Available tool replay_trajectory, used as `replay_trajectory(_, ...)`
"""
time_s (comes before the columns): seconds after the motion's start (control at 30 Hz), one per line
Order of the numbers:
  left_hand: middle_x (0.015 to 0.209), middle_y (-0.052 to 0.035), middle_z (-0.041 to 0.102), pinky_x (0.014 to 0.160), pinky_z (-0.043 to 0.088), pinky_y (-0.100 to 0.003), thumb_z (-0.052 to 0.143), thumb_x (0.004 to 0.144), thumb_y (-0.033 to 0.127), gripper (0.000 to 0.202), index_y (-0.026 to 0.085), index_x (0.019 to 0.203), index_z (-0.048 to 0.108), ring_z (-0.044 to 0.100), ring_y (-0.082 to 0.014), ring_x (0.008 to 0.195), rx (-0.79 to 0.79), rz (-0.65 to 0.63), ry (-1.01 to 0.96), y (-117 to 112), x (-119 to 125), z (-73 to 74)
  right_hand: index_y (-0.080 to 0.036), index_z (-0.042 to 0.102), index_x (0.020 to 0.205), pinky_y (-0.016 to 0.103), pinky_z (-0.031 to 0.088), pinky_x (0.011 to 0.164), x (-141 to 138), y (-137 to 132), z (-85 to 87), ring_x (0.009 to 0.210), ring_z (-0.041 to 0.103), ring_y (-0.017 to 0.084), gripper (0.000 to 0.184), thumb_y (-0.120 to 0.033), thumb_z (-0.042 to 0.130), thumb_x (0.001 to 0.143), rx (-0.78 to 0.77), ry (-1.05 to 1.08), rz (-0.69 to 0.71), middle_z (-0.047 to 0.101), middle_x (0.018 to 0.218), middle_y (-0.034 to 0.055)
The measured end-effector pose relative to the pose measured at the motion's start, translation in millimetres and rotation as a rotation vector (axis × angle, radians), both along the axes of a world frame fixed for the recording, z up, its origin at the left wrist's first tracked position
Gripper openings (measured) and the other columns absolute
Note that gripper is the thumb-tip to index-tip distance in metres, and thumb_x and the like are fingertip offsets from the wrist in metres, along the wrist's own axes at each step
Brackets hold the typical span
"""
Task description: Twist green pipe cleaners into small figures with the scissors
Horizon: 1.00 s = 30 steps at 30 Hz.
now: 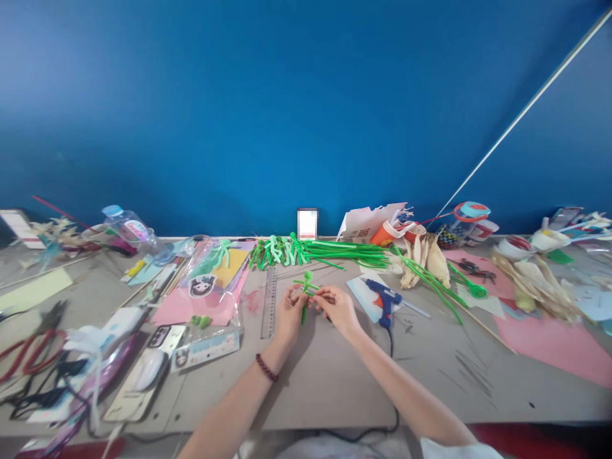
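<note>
Between my two hands, over the middle of the table, is a small figure of bent green pipe cleaners (308, 280), with a loop at its top and short ends sticking out sideways. My left hand (291, 309) grips its lower stem with closed fingers. From the other side, my right hand (337, 307) pinches a green strand of it. Behind them lies a row of twisted light and dark green pipe-cleaner pieces (282, 250), beside a bundle of straight green pipe cleaners (354, 252). A clear ruler (269, 306) is left of my left hand.
A blue glue gun (386, 301) lies right of my hands, its cord running toward the front edge. Leftward are a plastic bag of coloured paper (201, 306), a phone (138, 382), red-handled pliers (38, 347) and a bottle (131, 226). Orange paper cups (389, 233) and dried husks (425, 261) stand back right.
</note>
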State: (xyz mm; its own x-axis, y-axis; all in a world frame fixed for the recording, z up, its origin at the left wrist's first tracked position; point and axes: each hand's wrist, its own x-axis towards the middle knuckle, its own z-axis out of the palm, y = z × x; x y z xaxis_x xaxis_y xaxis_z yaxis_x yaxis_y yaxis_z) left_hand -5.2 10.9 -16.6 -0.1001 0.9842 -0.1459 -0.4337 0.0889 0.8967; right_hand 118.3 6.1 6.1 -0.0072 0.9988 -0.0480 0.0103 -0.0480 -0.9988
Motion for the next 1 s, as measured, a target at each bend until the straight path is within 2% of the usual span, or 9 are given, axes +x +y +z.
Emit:
replay_trajectory(0.13,0.065,-0.0027,0.069,0.062,0.049,-0.025,0.077,0.059,0.029,0.029,0.016,0.077,0.058,0.065,-0.0154,0.063,-0.02,-0.021,-0.008,-2.3,3.8,2.1,-0.018,0.066,0.081,0.024,0.041,0.038,3.9,-0.8,-8.4,0.051,0.06,0.017,0.026,-0.042,0.064,0.071,0.061,-0.077,-0.055,0.068,0.067,0.0051)
replay_trajectory(0.23,0.07,-0.0034,0.069,0.064,0.049,-0.027,0.078,0.057,0.026,0.024,0.015,0.072,0.062,0.064,-0.0156,0.065,-0.013,-0.005,-0.005,-4.0,6.4,0.8,-0.019,0.069,0.084,0.026,0.047,0.045,6.9,-3.4,-13.0,0.051,0.062,0.017,0.023,-0.039,0.061,0.076,0.146,-0.17,-0.07,0.07,0.073,0.0048)
replay_trajectory(0.33,0.069,-0.0031,0.068,0.063,0.048,-0.025,0.078,0.058,0.024,0.019,0.015,0.07,0.066,0.062,-0.0137,0.063,0.008,-0.004,0.021,-5.0,7.3,-3.5,-0.02,0.071,0.086,0.026,0.049,0.049,7.8,-6.1,-14.6,0.05,0.063,0.016,0.021,-0.035,0.059,0.079,0.215,-0.253,-0.071,0.071,0.076,0.0036)
replay_trajectory(0.47,0.067,-0.0036,0.067,0.061,0.046,-0.026,0.077,0.06,0.025,0.018,0.014,0.071,0.068,0.059,-0.0131,0.06,0.04,-0.017,0.05,-5.1,6.4,-7.9,-0.021,0.071,0.091,0.024,0.048,0.051,8.0,-9.4,-13.5,0.046,0.062,0.014,0.021,-0.03,0.053,0.083,0.321,-0.436,-0.076,0.07,0.071,0.0011)
replay_trajectory(0.57,0.07,-0.0041,0.067,0.065,0.045,-0.027,0.076,0.063,0.028,0.017,0.015,0.072,0.069,0.06,-0.0137,0.064,0.054,-0.052,0.055,-5.8,5.8,-5.8,-0.021,0.071,0.093,0.024,0.048,0.054,8.9,-11.0,-12.5,0.048,0.062,0.013,0.023,-0.026,0.05,0.085,0.417,-0.599,-0.096,0.072,0.074,0.0015)
replay_trajectory(0.67,0.071,-0.004,0.067,0.067,0.044,-0.026,0.075,0.064,0.03,0.018,0.015,0.071,0.069,0.059,-0.0139,0.067,0.058,-0.076,0.052,-7.1,5.5,-1.6,-0.022,0.071,0.092,0.025,0.047,0.057,9.5,-11.3,-13.2,0.058,0.066,0.016,0.024,-0.023,0.048,0.087,0.508,-0.731,-0.131,0.073,0.08,0.0028)
replay_trajectory(0.8,0.068,-0.003,0.066,0.064,0.043,-0.024,0.075,0.064,0.036,0.024,0.013,0.07,0.069,0.057,-0.0125,0.063,-0.033,-0.124,-0.074,-7.7,4.7,1.0,-0.022,0.071,0.089,0.024,0.046,0.058,8.2,-11.9,-15.0,0.069,0.068,0.018,0.024,-0.021,0.047,0.088,0.605,-0.837,-0.155,0.074,0.082,0.0024)
replay_trajectory(1.0,0.07,-0.0037,0.067,0.064,0.042,-0.023,0.077,0.062,0.033,0.023,0.013,0.07,0.068,0.057,-0.0125,0.064,-0.129,-0.209,-0.206,-6.2,2.1,4.2,-0.022,0.07,0.09,0.024,0.043,0.053,5.7,-13.8,-15.8,0.064,0.067,0.016,0.023,-0.021,0.047,0.089,0.693,-0.905,-0.17,0.073,0.079,0.0011)
